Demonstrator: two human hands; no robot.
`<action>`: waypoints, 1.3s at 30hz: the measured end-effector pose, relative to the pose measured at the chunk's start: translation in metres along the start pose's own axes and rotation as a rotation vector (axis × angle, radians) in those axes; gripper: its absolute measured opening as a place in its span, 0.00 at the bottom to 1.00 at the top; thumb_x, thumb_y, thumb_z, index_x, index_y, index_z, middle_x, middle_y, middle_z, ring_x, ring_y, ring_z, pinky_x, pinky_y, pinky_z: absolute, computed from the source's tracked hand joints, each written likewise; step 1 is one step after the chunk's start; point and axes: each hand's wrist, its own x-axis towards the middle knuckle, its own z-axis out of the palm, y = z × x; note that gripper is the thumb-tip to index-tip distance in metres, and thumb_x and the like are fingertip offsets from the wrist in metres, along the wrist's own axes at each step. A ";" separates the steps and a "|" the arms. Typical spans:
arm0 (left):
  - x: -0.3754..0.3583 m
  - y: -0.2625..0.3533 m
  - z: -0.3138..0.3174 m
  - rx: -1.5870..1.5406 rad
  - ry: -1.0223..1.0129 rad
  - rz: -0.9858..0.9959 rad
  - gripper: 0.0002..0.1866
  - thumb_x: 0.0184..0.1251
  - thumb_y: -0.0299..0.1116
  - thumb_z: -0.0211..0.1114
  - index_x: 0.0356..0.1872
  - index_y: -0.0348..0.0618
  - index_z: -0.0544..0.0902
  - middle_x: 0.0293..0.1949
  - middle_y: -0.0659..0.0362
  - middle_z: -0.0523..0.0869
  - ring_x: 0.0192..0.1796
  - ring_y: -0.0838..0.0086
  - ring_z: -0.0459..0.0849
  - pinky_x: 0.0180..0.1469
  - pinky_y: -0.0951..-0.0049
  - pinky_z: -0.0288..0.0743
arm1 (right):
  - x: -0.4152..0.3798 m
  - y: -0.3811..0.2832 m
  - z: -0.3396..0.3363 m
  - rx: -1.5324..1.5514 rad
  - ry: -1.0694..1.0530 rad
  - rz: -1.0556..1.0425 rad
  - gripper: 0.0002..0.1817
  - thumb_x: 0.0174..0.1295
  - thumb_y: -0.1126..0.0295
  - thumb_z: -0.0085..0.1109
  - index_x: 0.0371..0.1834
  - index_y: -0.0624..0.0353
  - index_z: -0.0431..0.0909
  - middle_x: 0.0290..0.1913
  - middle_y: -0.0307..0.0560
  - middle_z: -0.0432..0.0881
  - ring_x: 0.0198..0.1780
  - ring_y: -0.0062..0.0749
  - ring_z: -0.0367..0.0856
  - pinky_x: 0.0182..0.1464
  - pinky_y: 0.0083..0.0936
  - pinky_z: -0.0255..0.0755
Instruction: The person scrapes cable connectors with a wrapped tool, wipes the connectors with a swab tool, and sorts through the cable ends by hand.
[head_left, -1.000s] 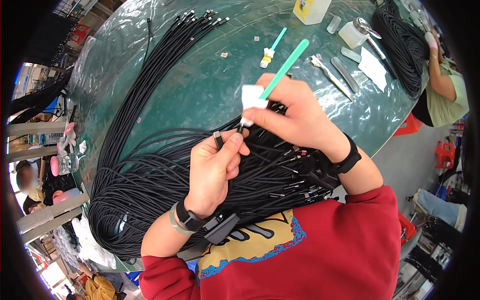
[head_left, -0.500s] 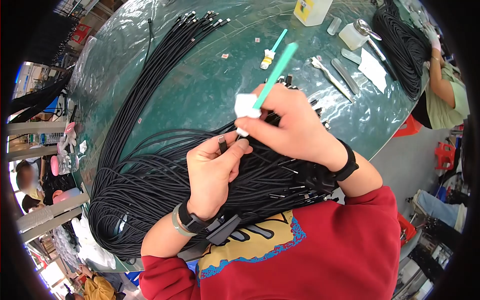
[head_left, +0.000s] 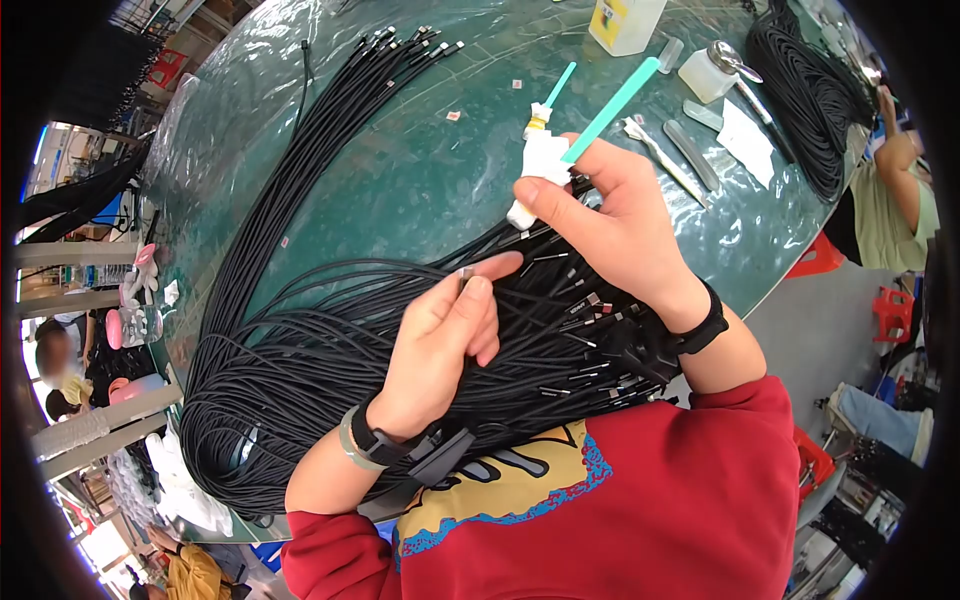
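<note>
My right hand grips a green stick with white cloth wrapped round its lower end, pinched between thumb and fingers. Lower and to the left, my left hand is closed, thumb against forefinger, on a black cable, whose small metal plug shows at the fingertips. The cloth tip and the plug are apart. Beneath both hands lies a thick bundle of black cables, looped at the left, with many plug ends under my right hand.
A second green stick with a wrapped end lies beyond my right hand. Farther right are a white-tipped tool, a grey strip, white paper, a dispenser bottle and a white container. A co-worker's arm is at the far right.
My right hand has drawn the cloth-wrapped stick up and right, away from the plug. My left hand has shifted slightly right, its forefinger now stretched out more.
</note>
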 end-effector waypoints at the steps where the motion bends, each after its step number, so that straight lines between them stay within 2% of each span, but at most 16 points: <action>1: 0.001 0.001 0.002 -0.002 0.000 0.000 0.15 0.63 0.27 0.51 0.50 0.31 0.71 0.32 0.62 0.76 0.30 0.83 0.71 0.31 0.84 0.67 | 0.000 0.002 -0.001 0.004 -0.034 0.044 0.08 0.51 0.71 0.58 0.27 0.66 0.75 0.18 0.40 0.75 0.20 0.17 0.70 0.23 0.16 0.63; 4: 0.004 0.002 0.007 0.004 0.161 0.007 0.17 0.65 0.29 0.48 0.53 0.32 0.68 0.34 0.61 0.76 0.30 0.82 0.70 0.30 0.83 0.67 | 0.001 0.005 -0.004 -0.001 -0.102 0.115 0.07 0.51 0.71 0.59 0.28 0.65 0.75 0.20 0.37 0.75 0.22 0.15 0.69 0.25 0.15 0.62; 6: 0.004 0.001 0.005 0.026 0.180 -0.001 0.16 0.65 0.28 0.48 0.52 0.32 0.69 0.34 0.61 0.76 0.29 0.82 0.70 0.30 0.82 0.67 | 0.002 0.004 -0.005 -0.022 -0.168 0.165 0.07 0.52 0.72 0.60 0.31 0.64 0.76 0.25 0.34 0.75 0.27 0.12 0.67 0.29 0.13 0.61; 10: 0.004 0.001 0.002 0.070 0.215 -0.004 0.16 0.65 0.27 0.48 0.51 0.33 0.70 0.34 0.61 0.77 0.28 0.83 0.69 0.29 0.82 0.67 | 0.000 0.002 -0.002 -0.039 -0.249 0.139 0.07 0.53 0.71 0.59 0.32 0.63 0.76 0.25 0.33 0.76 0.28 0.11 0.68 0.29 0.13 0.61; 15: 0.004 0.000 0.000 0.059 0.207 -0.006 0.15 0.65 0.27 0.48 0.50 0.33 0.71 0.34 0.60 0.77 0.27 0.85 0.68 0.27 0.84 0.65 | 0.000 0.006 0.000 -0.005 -0.194 0.162 0.07 0.51 0.71 0.60 0.30 0.62 0.76 0.24 0.35 0.75 0.26 0.16 0.70 0.28 0.15 0.61; 18: 0.004 0.000 -0.001 0.079 0.210 -0.014 0.14 0.65 0.28 0.48 0.50 0.33 0.71 0.34 0.60 0.77 0.27 0.86 0.68 0.26 0.85 0.64 | -0.004 0.006 0.009 -0.099 -0.338 -0.182 0.07 0.48 0.72 0.62 0.28 0.60 0.75 0.23 0.38 0.73 0.24 0.25 0.71 0.27 0.18 0.62; 22: 0.005 -0.002 0.000 0.124 0.225 -0.014 0.14 0.65 0.28 0.49 0.49 0.33 0.72 0.34 0.60 0.77 0.26 0.87 0.67 0.24 0.86 0.62 | -0.002 0.010 0.010 -0.335 -0.204 -0.313 0.07 0.46 0.72 0.63 0.26 0.60 0.75 0.23 0.41 0.72 0.23 0.31 0.70 0.26 0.21 0.62; 26: 0.006 -0.003 0.001 0.135 0.243 -0.015 0.14 0.65 0.28 0.50 0.49 0.33 0.72 0.34 0.60 0.78 0.25 0.87 0.66 0.23 0.87 0.61 | -0.003 0.008 0.012 -0.286 -0.221 -0.377 0.07 0.46 0.72 0.62 0.26 0.61 0.75 0.22 0.40 0.72 0.23 0.30 0.69 0.25 0.23 0.62; 27: 0.006 -0.004 -0.001 0.136 0.246 -0.014 0.14 0.65 0.28 0.50 0.49 0.33 0.72 0.34 0.60 0.78 0.24 0.87 0.66 0.23 0.87 0.61 | -0.003 0.009 0.012 -0.284 -0.221 -0.377 0.07 0.46 0.72 0.62 0.26 0.61 0.75 0.22 0.40 0.72 0.23 0.30 0.69 0.25 0.23 0.62; 30: 0.006 -0.003 -0.001 0.139 0.245 -0.012 0.14 0.65 0.28 0.50 0.49 0.33 0.72 0.34 0.60 0.78 0.24 0.88 0.65 0.22 0.87 0.61 | 0.001 0.010 0.005 -0.198 -0.253 -0.085 0.07 0.47 0.72 0.62 0.27 0.61 0.75 0.22 0.40 0.73 0.24 0.30 0.70 0.26 0.22 0.62; 35: 0.006 -0.002 0.001 0.145 0.239 -0.018 0.15 0.65 0.28 0.50 0.50 0.33 0.72 0.34 0.60 0.78 0.24 0.88 0.65 0.22 0.87 0.60 | -0.001 0.012 0.009 -0.052 -0.279 -0.032 0.06 0.47 0.73 0.62 0.26 0.62 0.75 0.22 0.41 0.73 0.23 0.28 0.71 0.26 0.21 0.63; 39: 0.005 -0.003 0.000 0.133 0.242 -0.023 0.15 0.65 0.28 0.50 0.50 0.33 0.72 0.33 0.60 0.78 0.24 0.88 0.65 0.22 0.87 0.60 | 0.003 0.014 0.004 -0.209 -0.345 -0.151 0.06 0.48 0.73 0.61 0.26 0.63 0.75 0.22 0.41 0.74 0.23 0.26 0.71 0.26 0.19 0.63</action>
